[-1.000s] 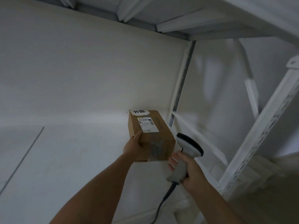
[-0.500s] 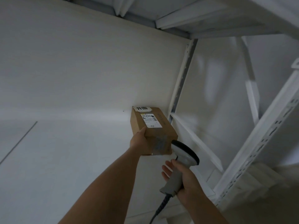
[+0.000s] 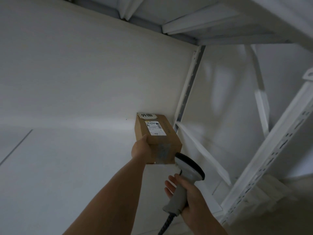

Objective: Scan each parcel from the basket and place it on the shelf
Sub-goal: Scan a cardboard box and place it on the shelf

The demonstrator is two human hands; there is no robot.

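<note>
White shelving, dimly lit. Nearest, my right hand (image 3: pixel 189 199) wraps around the handle of a grey scanner (image 3: pixel 188 168), apart from my left hand (image 3: pixel 139 149), which grips the near left edge of a brown parcel (image 3: pixel 157 133). It sits on the shelf (image 3: pixel 67 167), by the back wall (image 3: pixel 84 73) and corner post (image 3: pixel 188 92).

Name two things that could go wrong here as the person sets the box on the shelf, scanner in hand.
1. The left hand grips the box only at its near left edge; released before the box lies flat on the shelf, it might tip.
2. The scanner in the right hand has its head right by the box's near corner, so a careless move could knock the box askew.
</note>
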